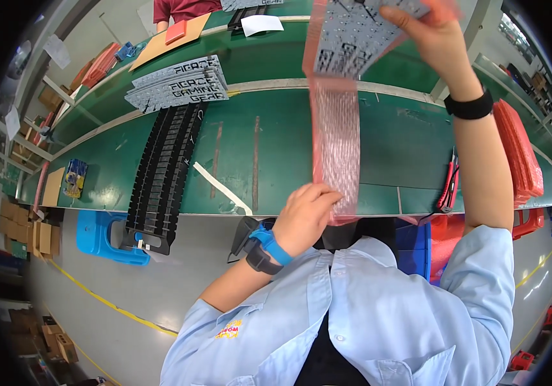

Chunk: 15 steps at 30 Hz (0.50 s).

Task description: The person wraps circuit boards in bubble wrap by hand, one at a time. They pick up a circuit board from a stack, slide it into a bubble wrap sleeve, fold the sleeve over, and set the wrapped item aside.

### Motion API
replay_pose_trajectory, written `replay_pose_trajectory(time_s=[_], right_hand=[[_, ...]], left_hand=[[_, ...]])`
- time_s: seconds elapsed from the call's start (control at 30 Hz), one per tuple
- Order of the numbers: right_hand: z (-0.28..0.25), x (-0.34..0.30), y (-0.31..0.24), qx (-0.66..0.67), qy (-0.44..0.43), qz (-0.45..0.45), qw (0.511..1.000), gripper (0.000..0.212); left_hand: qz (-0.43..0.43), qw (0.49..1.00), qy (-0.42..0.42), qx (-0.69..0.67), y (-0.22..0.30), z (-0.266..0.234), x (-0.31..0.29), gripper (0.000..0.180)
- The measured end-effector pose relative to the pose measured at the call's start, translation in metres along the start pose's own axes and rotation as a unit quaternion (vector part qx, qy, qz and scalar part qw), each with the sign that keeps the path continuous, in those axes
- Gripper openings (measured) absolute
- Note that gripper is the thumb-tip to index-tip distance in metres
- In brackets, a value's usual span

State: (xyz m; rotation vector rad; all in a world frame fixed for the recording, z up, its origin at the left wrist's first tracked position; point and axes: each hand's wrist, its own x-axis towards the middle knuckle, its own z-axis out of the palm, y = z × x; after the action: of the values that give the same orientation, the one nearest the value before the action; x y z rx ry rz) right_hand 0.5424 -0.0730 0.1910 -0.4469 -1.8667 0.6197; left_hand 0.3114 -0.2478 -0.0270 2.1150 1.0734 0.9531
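My right hand [427,32], raised at the top right, is closed on the upper part of a white circuit board [346,38] with black print and small dots. Pink film shows along both sides of the board. Below it, a pink bubble-wrap bag [337,138] hangs down over the bench to its front edge. At the bag's lower end, my left hand [308,215] pinches the film, fingers bent over it. The board's lower end meets the top of the bag; how far it sits inside I cannot tell.
Similar boards [179,87] lie stacked on a black slotted rack [166,161], which overhangs the green bench [276,148]. A red utility knife [448,183] and a stack of pink bags [517,154] are on the right. A blue stool [99,238] stands below. Across the bench sits another person [182,8].
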Motion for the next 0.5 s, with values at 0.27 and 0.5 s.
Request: replay_pose_trajectory(time_s=[0.27, 0.5], right_hand=[[0.041, -0.059, 0.018, -0.269, -0.06, -0.209, 0.938, 0.027], [0.051, -0.082, 0.039, -0.274, -0.078, -0.164, 0.945, 0.026]], left_hand=[[-0.078, 0.969, 0.015, 0.233, 0.027, -0.014, 0.007, 0.024], [0.177, 0.938, -0.044, 0.295, 0.001, -0.047, 0.023, 0.032]])
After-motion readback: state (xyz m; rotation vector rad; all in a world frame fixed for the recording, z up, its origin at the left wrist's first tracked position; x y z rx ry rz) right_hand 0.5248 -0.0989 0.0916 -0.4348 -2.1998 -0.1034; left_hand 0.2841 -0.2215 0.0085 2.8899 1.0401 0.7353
